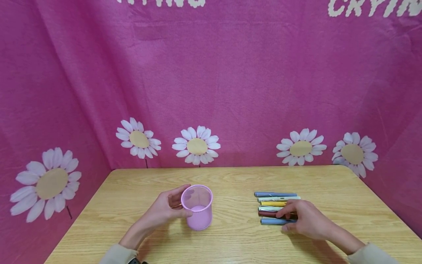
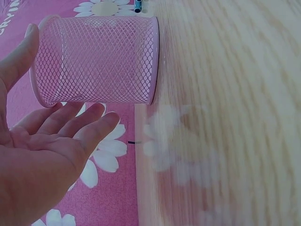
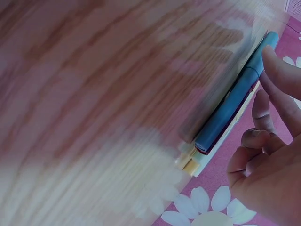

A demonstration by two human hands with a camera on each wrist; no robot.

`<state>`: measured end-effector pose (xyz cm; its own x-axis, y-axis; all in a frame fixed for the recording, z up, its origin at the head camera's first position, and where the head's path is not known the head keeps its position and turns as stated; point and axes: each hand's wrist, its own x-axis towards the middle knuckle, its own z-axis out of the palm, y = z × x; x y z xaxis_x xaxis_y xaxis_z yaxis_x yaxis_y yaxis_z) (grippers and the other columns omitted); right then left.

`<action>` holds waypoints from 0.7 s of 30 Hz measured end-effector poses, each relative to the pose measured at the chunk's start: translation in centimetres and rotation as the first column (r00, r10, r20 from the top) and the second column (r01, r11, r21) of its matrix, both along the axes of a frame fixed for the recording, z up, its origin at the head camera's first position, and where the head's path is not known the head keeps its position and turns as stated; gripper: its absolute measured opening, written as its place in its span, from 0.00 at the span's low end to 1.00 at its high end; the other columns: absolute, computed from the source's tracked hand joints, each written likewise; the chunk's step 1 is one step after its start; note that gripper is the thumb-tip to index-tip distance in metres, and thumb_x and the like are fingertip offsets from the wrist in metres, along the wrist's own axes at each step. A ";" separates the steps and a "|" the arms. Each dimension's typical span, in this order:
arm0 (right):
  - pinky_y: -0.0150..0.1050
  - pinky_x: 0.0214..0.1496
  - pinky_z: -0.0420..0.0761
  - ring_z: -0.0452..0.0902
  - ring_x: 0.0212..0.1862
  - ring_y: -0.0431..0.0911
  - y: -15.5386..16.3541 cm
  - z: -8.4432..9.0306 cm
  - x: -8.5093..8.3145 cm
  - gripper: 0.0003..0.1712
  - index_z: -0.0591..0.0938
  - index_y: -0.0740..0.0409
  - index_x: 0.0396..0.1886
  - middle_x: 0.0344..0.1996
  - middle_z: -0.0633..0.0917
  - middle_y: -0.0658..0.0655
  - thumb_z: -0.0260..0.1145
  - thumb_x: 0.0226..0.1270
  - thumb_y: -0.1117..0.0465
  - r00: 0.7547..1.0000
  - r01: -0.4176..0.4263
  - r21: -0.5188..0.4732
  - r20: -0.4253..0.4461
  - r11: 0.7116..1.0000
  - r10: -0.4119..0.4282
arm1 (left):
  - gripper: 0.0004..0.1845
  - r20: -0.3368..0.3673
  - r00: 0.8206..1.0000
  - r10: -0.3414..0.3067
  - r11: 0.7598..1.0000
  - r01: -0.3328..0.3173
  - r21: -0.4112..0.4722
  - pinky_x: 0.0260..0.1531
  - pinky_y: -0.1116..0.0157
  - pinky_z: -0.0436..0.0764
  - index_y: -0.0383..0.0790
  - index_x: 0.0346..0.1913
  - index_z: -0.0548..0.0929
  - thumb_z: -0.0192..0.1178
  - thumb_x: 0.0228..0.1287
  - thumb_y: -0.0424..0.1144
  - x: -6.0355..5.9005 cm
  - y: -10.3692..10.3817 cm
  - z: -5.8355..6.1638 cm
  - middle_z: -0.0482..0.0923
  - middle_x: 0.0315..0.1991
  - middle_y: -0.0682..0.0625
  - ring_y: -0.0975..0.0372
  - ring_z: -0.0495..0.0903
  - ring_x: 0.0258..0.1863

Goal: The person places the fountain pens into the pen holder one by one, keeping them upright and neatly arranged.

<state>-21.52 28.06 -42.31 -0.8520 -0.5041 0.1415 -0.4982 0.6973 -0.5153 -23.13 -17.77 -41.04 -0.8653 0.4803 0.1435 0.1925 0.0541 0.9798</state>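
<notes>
Here's the right hand (image 1: pixel 306 220), thumb and forefinger apart at the nearest slim blue pen (image 1: pixel 271 222)! The left hand (image 1: pixel 161 211), fingers spread, flanks an upright pink mesh cup (image 1: pixel 199 220). Beyond the blue pen lie maroon, pale-green and yellow pens (image 1: pixel 271 204) on woodgrain tabletop (image 1: pixel 230 249); magenta daisy-print cloth (image 1: pixel 237 91) behind.

We see a metal-looking mesh cup (image 1: pixel 201 219) with a smooth rim (image 1: pixel 197 185), smooth plastic-looking pens (image 1: pixel 271 204) with a soft sheen, a glossy wood-grain tabletop (image 1: pixel 234 223) and a matt, creased cloth backdrop (image 1: pixel 230 91).
</notes>
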 end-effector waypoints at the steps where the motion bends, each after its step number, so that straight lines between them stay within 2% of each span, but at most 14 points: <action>1: 0.36 0.40 0.77 0.74 0.40 0.38 0.0 0.0 0.0 0.13 0.93 0.45 0.39 0.38 0.82 0.41 0.86 0.53 0.56 1.000 -0.008 -0.014 0.013 1.000 0.008 | 0.48 0.002 1.000 0.001 1.000 -0.001 0.003 0.71 0.46 0.67 0.20 0.78 0.58 0.75 0.62 0.29 0.0 0.0 0.0 0.67 0.73 0.27 0.38 0.67 0.73; 7: 0.35 0.36 0.76 0.74 0.37 0.39 -0.2 -0.2 0.0 0.09 0.92 0.46 0.36 0.34 0.83 0.41 0.83 0.57 0.62 0.995 -0.047 -0.079 0.082 0.996 0.054 | 0.48 0.007 1.000 0.000 1.000 0.000 0.007 0.71 0.46 0.66 0.20 0.79 0.58 0.75 0.63 0.29 0.0 0.1 0.0 0.67 0.74 0.28 0.38 0.66 0.74; 14: 0.36 0.40 0.80 0.77 0.39 0.39 0.0 0.1 0.1 0.11 0.92 0.47 0.38 0.39 0.85 0.42 0.84 0.56 0.62 0.993 -0.028 -0.016 0.118 0.999 0.030 | 0.48 -0.009 1.000 0.001 1.000 -0.001 -0.001 0.70 0.45 0.67 0.20 0.78 0.58 0.75 0.63 0.29 0.0 0.1 -0.1 0.67 0.73 0.26 0.37 0.66 0.73; 18: 0.36 0.39 0.81 0.78 0.39 0.37 -0.2 0.2 0.3 0.12 0.93 0.46 0.37 0.38 0.86 0.40 0.85 0.54 0.61 0.996 -0.014 0.029 0.093 0.999 0.011 | 0.48 -0.012 1.000 0.003 1.000 -0.003 -0.006 0.70 0.46 0.69 0.20 0.78 0.58 0.75 0.63 0.29 0.1 0.1 -0.1 0.67 0.73 0.26 0.36 0.66 0.73; 21: 0.34 0.36 0.80 0.78 0.36 0.34 -0.5 0.1 0.5 0.11 0.93 0.47 0.36 0.36 0.87 0.39 0.85 0.53 0.61 0.997 -0.012 0.020 0.079 1.000 0.011 | 0.47 -0.013 1.000 0.005 1.000 -0.005 -0.007 0.70 0.48 0.70 0.20 0.78 0.58 0.75 0.63 0.29 0.1 0.1 0.0 0.67 0.73 0.27 0.37 0.66 0.73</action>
